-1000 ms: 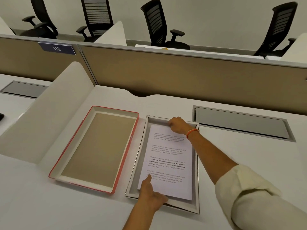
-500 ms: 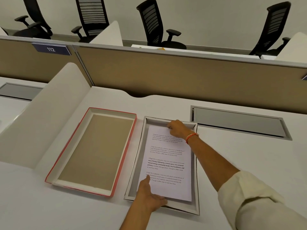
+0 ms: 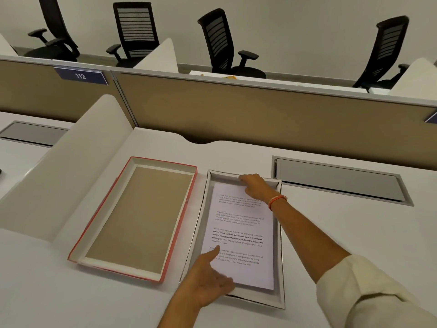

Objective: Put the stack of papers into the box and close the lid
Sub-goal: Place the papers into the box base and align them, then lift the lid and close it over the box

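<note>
A stack of printed white papers (image 3: 241, 223) lies inside the shallow grey box (image 3: 260, 298) in the middle of the desk. My left hand (image 3: 208, 282) holds the stack's near left corner, thumb on top and fingers under the edge. My right hand (image 3: 254, 187), with an orange band at the wrist, grips the stack's far edge against the box's far wall. The red-edged lid (image 3: 139, 216) lies upside down beside the box on the left, its brown inside facing up.
A white curved divider (image 3: 59, 176) rises left of the lid. A tan partition (image 3: 260, 114) closes the desk's far side. A grey cable hatch (image 3: 338, 181) is set into the desk right of the box. Black office chairs (image 3: 222, 43) stand beyond.
Both hands stay on the two ends of the stack in the box. My right hand has shifted slightly toward the far wall. The lid has not moved.
</note>
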Tool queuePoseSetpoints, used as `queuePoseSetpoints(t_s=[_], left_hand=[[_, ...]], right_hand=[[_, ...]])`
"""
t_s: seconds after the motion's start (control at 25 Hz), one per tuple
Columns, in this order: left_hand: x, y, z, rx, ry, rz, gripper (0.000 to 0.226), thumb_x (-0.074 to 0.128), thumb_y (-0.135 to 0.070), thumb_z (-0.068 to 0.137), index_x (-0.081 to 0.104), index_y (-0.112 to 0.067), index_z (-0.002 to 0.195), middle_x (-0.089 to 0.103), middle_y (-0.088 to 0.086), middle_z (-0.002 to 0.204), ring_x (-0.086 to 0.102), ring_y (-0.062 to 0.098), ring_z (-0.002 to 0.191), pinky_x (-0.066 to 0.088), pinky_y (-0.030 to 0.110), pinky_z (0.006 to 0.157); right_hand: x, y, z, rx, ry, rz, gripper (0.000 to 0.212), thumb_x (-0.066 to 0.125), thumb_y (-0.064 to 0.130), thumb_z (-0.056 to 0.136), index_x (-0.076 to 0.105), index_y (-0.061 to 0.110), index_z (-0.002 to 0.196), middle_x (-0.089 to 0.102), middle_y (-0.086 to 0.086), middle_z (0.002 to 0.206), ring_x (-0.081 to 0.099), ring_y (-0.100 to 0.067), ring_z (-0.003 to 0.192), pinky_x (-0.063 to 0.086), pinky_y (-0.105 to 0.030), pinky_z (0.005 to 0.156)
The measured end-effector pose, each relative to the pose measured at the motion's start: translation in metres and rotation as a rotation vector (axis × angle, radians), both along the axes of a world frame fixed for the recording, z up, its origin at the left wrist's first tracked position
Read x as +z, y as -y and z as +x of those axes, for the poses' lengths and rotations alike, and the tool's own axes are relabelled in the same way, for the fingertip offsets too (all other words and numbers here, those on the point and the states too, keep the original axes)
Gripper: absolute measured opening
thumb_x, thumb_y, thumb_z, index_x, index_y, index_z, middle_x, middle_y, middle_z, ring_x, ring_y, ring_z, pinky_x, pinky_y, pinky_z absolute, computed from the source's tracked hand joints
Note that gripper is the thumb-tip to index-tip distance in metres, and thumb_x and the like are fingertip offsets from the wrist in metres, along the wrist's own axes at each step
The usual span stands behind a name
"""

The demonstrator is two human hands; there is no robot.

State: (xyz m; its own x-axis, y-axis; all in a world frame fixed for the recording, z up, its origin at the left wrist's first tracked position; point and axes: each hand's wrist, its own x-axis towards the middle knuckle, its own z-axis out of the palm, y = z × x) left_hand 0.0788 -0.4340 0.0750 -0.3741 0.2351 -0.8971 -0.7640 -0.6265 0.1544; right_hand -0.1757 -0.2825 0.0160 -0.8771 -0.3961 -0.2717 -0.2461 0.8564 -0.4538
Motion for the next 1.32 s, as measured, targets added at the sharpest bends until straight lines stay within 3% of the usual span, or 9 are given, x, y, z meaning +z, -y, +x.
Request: queuePoseSetpoints(t_s=[0.12,0.24,0.32,0.44,0.64,0.84,1.0,1.16,1.32], left_hand=[[0.004,0.042,-0.01,-0.111,-0.196,-0.324,0.06,0.059,-0.031,0.092,0.037,0.0,0.138,0.045,0.027,0.139,0.053,0.04,0.12,0.048,0.05,0.1],[0.001,0.103,-0.022,-0.16,-0.414,-0.953,0.043,0.054,-0.027,0.095,0.05,-0.007,0.133,0.054,0.015,0.138,0.055,0.032,0.118,0.045,0.045,0.104],[-0.01,0.153,-0.03,-0.245,-0.385,-1.38,0.046,0.058,-0.023,0.094,0.049,-0.005,0.135,0.052,0.017,0.139,0.052,0.036,0.126,0.041,0.046,0.106],[-0.035,0.227,-0.033,-0.336,-0.181,-1.685,0.047,0.062,-0.011,0.089,0.048,0.004,0.132,0.051,0.028,0.134,0.051,0.046,0.121,0.043,0.054,0.1],[-0.073,0.304,-0.02,-0.583,0.032,-1.665,0.037,0.062,-0.017,0.088,0.053,0.006,0.116,0.06,0.028,0.114,0.059,0.046,0.103,0.049,0.054,0.089],[-0.058,0.322,-0.016,-0.535,-0.168,-1.594,0.008,0.051,-0.002,0.091,0.052,0.004,0.085,0.062,0.025,0.085,0.055,0.035,0.073,0.044,0.039,0.065],[0.014,0.314,-0.021,-0.429,-0.329,-1.513,0.007,0.054,-0.008,0.089,0.052,-0.002,0.092,0.06,0.018,0.088,0.055,0.036,0.083,0.038,0.039,0.066],[0.084,0.259,-0.02,-0.294,-0.538,-1.469,0.026,0.062,-0.012,0.083,0.049,-0.015,0.106,0.057,0.004,0.098,0.055,0.03,0.091,0.045,0.041,0.075],[0.113,0.189,-0.022,-0.432,-0.643,-1.52,0.049,0.07,-0.017,0.077,0.044,-0.02,0.119,0.053,0.0,0.108,0.06,0.03,0.096,0.05,0.038,0.078]], right_hand=[[0.014,0.007,0.013,-0.079,-0.018,-0.124,0.053,0.047,-0.009,0.088,0.051,0.008,0.137,0.056,-0.014,0.138,0.049,-0.033,0.13,0.041,-0.037,0.107],[0.027,0.022,0.036,-0.107,-0.011,-0.24,0.057,0.044,-0.015,0.085,0.052,0.008,0.136,0.057,-0.013,0.138,0.051,-0.029,0.129,0.041,-0.03,0.106],[0.036,0.037,0.056,-0.108,-0.002,-0.335,0.055,0.04,-0.017,0.084,0.056,0.006,0.132,0.06,-0.013,0.134,0.054,-0.026,0.128,0.04,-0.026,0.105],[0.039,0.067,0.094,-0.102,0.058,-0.43,0.053,0.038,-0.016,0.086,0.056,0.005,0.132,0.063,-0.011,0.13,0.057,-0.02,0.124,0.041,-0.021,0.104],[0.019,0.119,0.15,-0.132,0.249,-0.481,0.048,0.044,-0.01,0.089,0.056,0.008,0.132,0.064,-0.009,0.129,0.06,-0.018,0.121,0.045,-0.021,0.104],[0.009,0.151,0.173,-0.16,0.384,-0.469,0.048,0.049,-0.005,0.087,0.056,0.009,0.133,0.064,-0.007,0.129,0.06,-0.016,0.118,0.046,-0.02,0.103],[0.029,0.165,0.171,-0.203,0.388,-0.579,0.044,0.058,0.012,0.088,0.056,0.011,0.132,0.063,-0.004,0.129,0.061,-0.013,0.115,0.046,-0.017,0.096],[0.067,0.179,0.159,-0.252,0.396,-0.818,0.051,0.062,0.039,0.089,0.054,0.013,0.132,0.06,-0.006,0.131,0.062,-0.014,0.112,0.05,-0.029,0.1],[0.119,0.175,0.132,-0.356,0.439,-1.026,0.057,0.059,0.047,0.089,0.052,0.006,0.129,0.061,-0.014,0.124,0.069,-0.025,0.102,0.058,-0.04,0.091]])
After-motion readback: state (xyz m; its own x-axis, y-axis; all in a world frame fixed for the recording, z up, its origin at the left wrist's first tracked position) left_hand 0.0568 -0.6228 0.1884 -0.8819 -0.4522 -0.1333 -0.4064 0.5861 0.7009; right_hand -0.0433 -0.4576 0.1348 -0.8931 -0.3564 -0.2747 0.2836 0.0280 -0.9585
